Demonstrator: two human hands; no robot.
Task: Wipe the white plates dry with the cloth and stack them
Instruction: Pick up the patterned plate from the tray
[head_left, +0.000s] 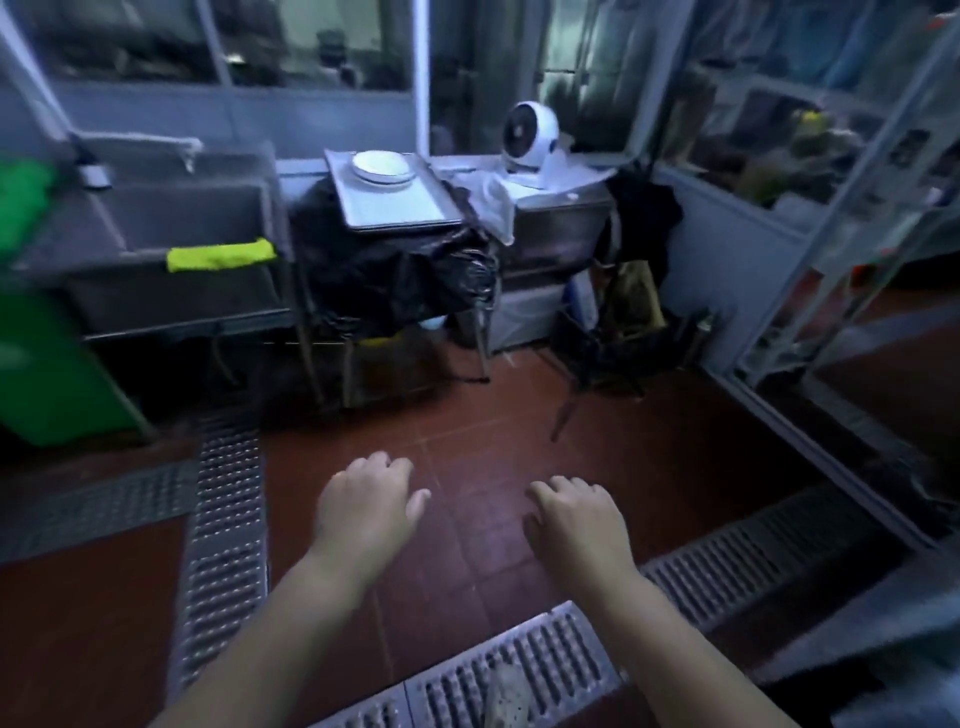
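A small stack of white plates (383, 166) sits on a metal tray (400, 208) across the room, on top of a stand draped in black plastic. A pale cloth (491, 200) lies crumpled just right of the tray. My left hand (366, 506) and my right hand (574, 517) hang in front of me over the red floor, palms down, fingers loosely curled, holding nothing. Both are far from the plates.
A steel sink (176, 218) with a yellow-green cloth (221, 255) on its rim stands at the left, next to a green bin (47, 364). A white fan (530, 137) sits behind the tray. Metal drain grates (226, 519) cross the tiled floor. Glass shelving (831, 208) lines the right.
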